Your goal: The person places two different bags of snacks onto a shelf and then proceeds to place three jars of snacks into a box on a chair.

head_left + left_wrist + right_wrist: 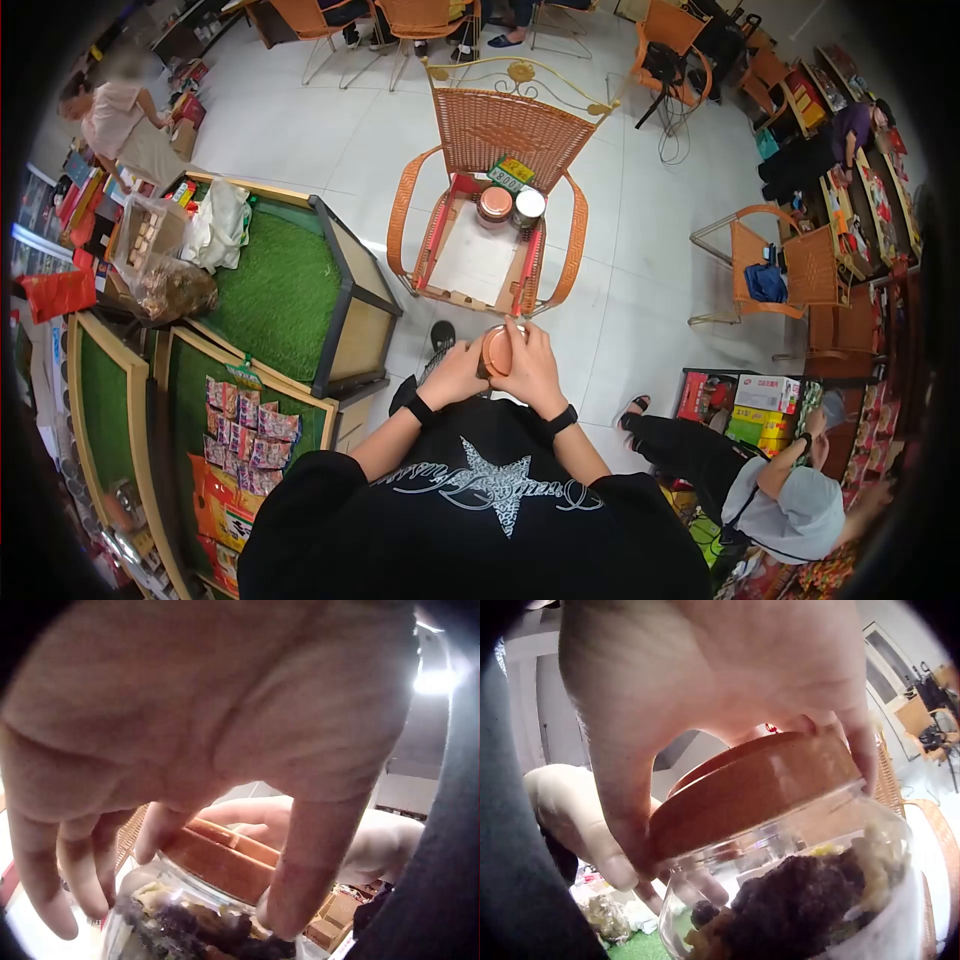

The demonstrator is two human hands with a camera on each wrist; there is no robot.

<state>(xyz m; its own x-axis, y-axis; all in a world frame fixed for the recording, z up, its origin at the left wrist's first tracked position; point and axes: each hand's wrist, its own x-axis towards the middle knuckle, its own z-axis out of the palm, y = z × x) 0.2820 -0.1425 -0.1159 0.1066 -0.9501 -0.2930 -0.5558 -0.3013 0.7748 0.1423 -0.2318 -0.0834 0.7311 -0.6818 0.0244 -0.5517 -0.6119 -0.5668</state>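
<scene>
A clear jar [795, 900] with an orange lid [497, 352] and dark and yellowish pieces inside is held between both hands in front of the black shirt. My right hand [532, 372] grips the lid, its thumb and fingers at opposite sides in the right wrist view. The left hand [455, 378] holds the jar's near side; in the left wrist view its thumb and a finger are around the lid and neck, other fingers hanging beside. Beyond the hands, a shallow box [478, 262] on a wicker chair [515, 130] carries an orange-lidded jar [494, 204] and a white-lidded jar [529, 205].
A green-topped display stand [270, 290] with plastic bags [217, 225] is at left, snack packets [250, 430] hanging nearer. Another chair [790, 265] stands at right. A person in a light cap [810, 510] bends by the lower-right shelves; others are farther off.
</scene>
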